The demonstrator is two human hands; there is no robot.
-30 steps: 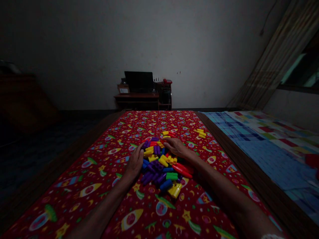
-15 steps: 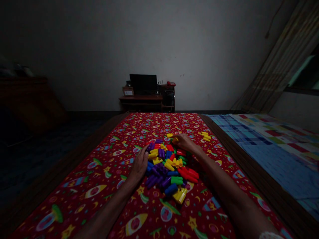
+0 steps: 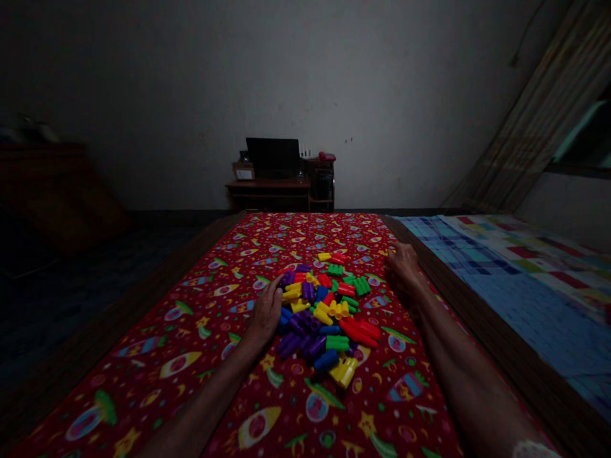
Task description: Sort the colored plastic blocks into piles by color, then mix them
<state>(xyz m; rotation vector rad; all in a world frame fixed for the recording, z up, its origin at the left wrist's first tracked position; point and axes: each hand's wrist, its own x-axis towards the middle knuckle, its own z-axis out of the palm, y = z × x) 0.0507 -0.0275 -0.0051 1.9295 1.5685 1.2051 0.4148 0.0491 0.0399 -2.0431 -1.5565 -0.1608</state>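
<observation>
Dim room, rocket-print sheet (image 3: 191,356), box (image 3: 244,170) on far desk (image 3: 267,186), label too small to read, left hand (image 3: 265,315) flat, fingers released against block pile (image 3: 329,312) mid-sheet, right hand (image 3: 403,266) at sheet's right edge, fingertips hidden, grip cannot be told.

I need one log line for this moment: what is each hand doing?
left hand: open, touching left side of coloured block pile | right hand: on red patterned sheet, apart from pile, grip unclear
</observation>
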